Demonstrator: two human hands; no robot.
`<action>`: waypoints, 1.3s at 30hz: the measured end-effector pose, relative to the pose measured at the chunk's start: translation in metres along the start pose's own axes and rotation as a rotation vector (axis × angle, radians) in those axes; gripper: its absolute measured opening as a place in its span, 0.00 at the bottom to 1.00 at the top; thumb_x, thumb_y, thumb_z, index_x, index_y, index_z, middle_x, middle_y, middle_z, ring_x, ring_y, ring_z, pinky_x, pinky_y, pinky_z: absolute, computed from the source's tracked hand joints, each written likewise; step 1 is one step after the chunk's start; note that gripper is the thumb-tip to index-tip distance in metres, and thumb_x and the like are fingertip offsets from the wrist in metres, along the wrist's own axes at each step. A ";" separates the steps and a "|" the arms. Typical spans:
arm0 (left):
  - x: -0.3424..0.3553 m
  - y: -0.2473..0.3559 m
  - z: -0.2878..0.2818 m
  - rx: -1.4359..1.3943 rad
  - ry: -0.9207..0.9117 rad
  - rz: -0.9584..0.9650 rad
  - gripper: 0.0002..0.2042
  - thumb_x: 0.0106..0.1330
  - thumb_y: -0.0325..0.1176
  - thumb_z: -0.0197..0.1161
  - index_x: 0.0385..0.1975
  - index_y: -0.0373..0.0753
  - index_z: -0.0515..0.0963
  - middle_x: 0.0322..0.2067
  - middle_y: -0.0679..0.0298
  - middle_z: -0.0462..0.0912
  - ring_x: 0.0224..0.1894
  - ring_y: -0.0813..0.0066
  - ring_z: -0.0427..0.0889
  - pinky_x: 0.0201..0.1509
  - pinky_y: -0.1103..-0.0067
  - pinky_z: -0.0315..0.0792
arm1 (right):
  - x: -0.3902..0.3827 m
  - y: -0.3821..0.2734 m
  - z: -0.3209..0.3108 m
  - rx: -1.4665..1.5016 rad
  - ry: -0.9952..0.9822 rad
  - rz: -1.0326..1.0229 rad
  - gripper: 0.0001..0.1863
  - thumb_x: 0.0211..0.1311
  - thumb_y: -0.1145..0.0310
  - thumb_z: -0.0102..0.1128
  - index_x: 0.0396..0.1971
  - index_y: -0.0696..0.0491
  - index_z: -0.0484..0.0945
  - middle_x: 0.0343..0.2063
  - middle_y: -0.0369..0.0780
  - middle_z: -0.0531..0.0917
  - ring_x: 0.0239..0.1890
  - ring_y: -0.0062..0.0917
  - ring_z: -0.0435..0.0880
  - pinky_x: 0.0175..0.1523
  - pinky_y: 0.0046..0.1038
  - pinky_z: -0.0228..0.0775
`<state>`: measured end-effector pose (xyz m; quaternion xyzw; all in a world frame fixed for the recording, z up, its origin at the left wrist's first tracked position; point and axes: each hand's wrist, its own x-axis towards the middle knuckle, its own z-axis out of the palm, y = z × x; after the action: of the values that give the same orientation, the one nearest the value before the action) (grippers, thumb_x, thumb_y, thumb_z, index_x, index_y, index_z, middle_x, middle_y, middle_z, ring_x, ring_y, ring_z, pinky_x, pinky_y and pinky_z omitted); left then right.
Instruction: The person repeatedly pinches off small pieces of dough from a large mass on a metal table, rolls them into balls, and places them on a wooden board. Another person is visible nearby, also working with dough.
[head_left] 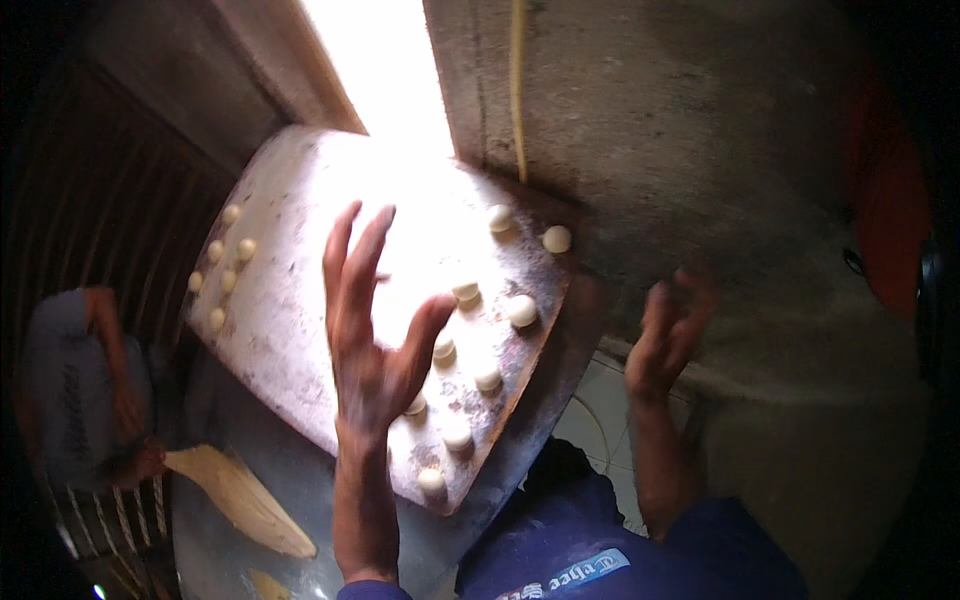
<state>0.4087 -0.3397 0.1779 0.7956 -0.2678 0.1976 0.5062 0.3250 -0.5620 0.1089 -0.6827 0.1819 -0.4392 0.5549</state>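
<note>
My left hand is raised over a pale, flour-dusted board, fingers spread and holding nothing. Small round dough balls stand along the board's right side, near my thumb, and a smaller group lies by its left edge. Some balls are partly hidden behind my left hand. Off the board's right edge, my right hand is in the air with fingers apart and slightly bent, slightly blurred, with nothing visible in it.
The board rests on a grey metal surface. At left, another person holds a wooden paddle. A wall with a yellow hose stands behind; a red object is at far right. Bright light falls onto the board's back.
</note>
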 end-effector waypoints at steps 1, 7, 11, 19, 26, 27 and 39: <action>-0.031 0.001 -0.012 -0.123 0.031 -0.045 0.29 0.60 0.42 0.72 0.60 0.38 0.71 0.60 0.47 0.71 0.61 0.52 0.74 0.57 0.61 0.74 | -0.022 -0.008 0.001 0.068 -0.116 -0.049 0.21 0.69 0.74 0.56 0.58 0.54 0.61 0.26 0.30 0.66 0.23 0.10 0.63 0.28 0.17 0.57; -0.229 0.076 -0.106 -0.066 -0.050 -0.576 0.03 0.63 0.26 0.68 0.33 0.35 0.83 0.44 0.53 0.83 0.43 0.62 0.85 0.44 0.76 0.79 | -0.187 -0.079 0.027 0.287 -1.085 0.097 0.18 0.66 0.83 0.55 0.52 0.57 0.62 0.20 0.33 0.68 0.19 0.12 0.67 0.23 0.20 0.55; -0.339 0.089 -0.175 0.147 0.499 -0.925 0.07 0.64 0.22 0.66 0.40 0.35 0.81 0.53 0.54 0.80 0.48 0.67 0.84 0.48 0.76 0.79 | -0.287 -0.109 0.083 -0.327 -1.606 0.163 0.20 0.60 0.73 0.65 0.50 0.55 0.69 0.14 0.38 0.69 0.16 0.25 0.70 0.26 0.32 0.62; -0.429 0.060 -0.257 -1.156 1.342 -0.944 0.21 0.73 0.39 0.58 0.63 0.42 0.65 0.63 0.54 0.71 0.64 0.59 0.72 0.67 0.66 0.69 | -0.434 -0.153 0.155 0.251 -1.655 -0.276 0.13 0.54 0.73 0.67 0.39 0.56 0.74 0.25 0.44 0.76 0.26 0.40 0.78 0.32 0.38 0.71; -0.370 -0.006 -0.236 -1.806 0.904 -1.291 0.16 0.73 0.52 0.56 0.44 0.45 0.71 0.49 0.56 0.80 0.53 0.55 0.80 0.52 0.56 0.80 | -0.399 -0.160 0.078 -0.171 -1.357 0.319 0.22 0.65 0.79 0.60 0.49 0.53 0.56 0.19 0.32 0.69 0.21 0.13 0.66 0.23 0.20 0.55; -0.381 0.002 -0.239 -1.825 0.898 -1.324 0.13 0.73 0.48 0.58 0.36 0.46 0.69 0.38 0.61 0.80 0.40 0.62 0.83 0.41 0.67 0.81 | -0.397 -0.156 0.075 -0.117 -1.290 0.409 0.21 0.66 0.78 0.60 0.49 0.54 0.56 0.18 0.32 0.69 0.20 0.13 0.66 0.22 0.20 0.55; -0.500 0.174 -0.316 -0.907 0.936 -1.579 0.08 0.76 0.36 0.54 0.36 0.40 0.72 0.23 0.70 0.65 0.22 0.81 0.64 0.23 0.79 0.58 | -0.490 -0.140 0.170 0.920 -1.782 -1.171 0.16 0.57 0.55 0.70 0.34 0.47 0.74 0.25 0.35 0.75 0.27 0.31 0.77 0.34 0.32 0.70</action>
<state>-0.1036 0.0018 0.1362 0.3216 0.5076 -0.0212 0.7990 0.1591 -0.0556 0.0431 -0.4635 -0.7934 -0.0172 0.3942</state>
